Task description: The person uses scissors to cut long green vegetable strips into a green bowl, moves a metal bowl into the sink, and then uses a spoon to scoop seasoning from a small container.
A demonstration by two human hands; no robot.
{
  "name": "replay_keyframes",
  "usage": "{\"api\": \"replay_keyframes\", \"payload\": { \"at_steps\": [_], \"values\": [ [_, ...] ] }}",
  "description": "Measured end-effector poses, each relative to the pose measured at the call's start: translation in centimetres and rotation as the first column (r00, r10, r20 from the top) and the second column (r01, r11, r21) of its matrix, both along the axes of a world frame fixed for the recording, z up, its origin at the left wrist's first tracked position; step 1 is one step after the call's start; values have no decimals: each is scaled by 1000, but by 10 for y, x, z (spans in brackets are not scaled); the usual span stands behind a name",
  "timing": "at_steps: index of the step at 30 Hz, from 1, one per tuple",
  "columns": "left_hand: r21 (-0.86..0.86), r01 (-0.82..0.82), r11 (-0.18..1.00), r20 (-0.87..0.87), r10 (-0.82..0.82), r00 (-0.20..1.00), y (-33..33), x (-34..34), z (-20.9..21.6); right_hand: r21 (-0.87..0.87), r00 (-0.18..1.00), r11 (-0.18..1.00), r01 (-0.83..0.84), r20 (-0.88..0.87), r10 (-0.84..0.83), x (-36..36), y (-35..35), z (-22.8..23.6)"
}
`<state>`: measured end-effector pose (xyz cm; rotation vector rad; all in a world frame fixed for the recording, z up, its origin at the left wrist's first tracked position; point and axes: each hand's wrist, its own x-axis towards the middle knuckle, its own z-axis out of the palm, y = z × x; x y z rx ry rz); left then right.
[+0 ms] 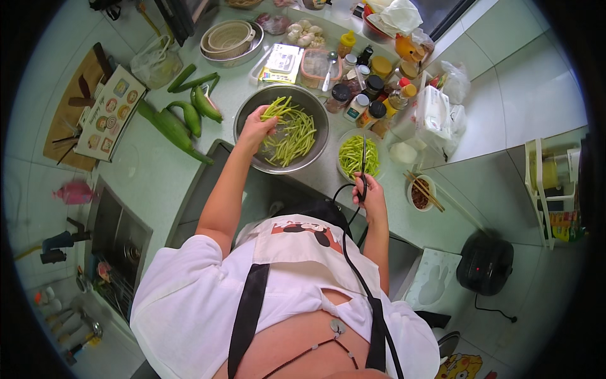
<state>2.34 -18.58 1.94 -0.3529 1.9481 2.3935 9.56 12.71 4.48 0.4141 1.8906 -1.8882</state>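
Note:
My left hand [255, 129] is closed around a bunch of thin green stems [278, 108], at the left side of a round metal bowl [322, 120]. More long green stems [297, 140] lie loose inside that bowl. To the right, my right hand [371, 197] grips a pair of scissors [364, 155] by their dark handles, with the blades pointing away from me. Under the blades stands a clear bowl [341, 169] filled with short cut green pieces [351, 151]. Whether the blades are parted cannot be made out.
Green gourds [170, 126] lie left of the metal bowl. Behind it are a colander [228, 39], garlic bulbs [304, 33] and several seasoning jars [372, 85]. A small bowl with chopsticks [424, 189] is at the right. The sink [120, 243] is at the left.

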Motion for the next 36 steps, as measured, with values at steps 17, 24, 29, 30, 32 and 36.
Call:
{"api": "replay_keyframes", "payload": {
  "at_steps": [17, 24, 29, 30, 32, 36],
  "values": [
    [302, 60, 952, -32, -53, 998, -2, -11, 17, 29, 1000, 1000, 8, -3, -8, 2, 6, 0],
    [222, -6, 975, 31, -1, 1000, 1, -13, 8, 32, 1000, 999, 27, -8, -27, 4, 12, 0],
    [-66, -82, 994, 85, 88, 992, 13, -21, 5, 12, 1000, 1000, -18, -18, 18, 5, 14, -4],
    [16, -84, 996, 109, 81, 991, 18, -23, 7, -9, 999, 999, -36, -25, 36, 6, 13, 2],
    [160, -10, 987, 140, -12, 990, 28, -23, 13, -36, 997, 997, -66, -33, 65, 8, 11, 6],
    [360, 149, 921, 146, -213, 966, 66, -26, 20, -41, 993, 992, -120, 4, 121, 10, 14, 12]
  ]
}}
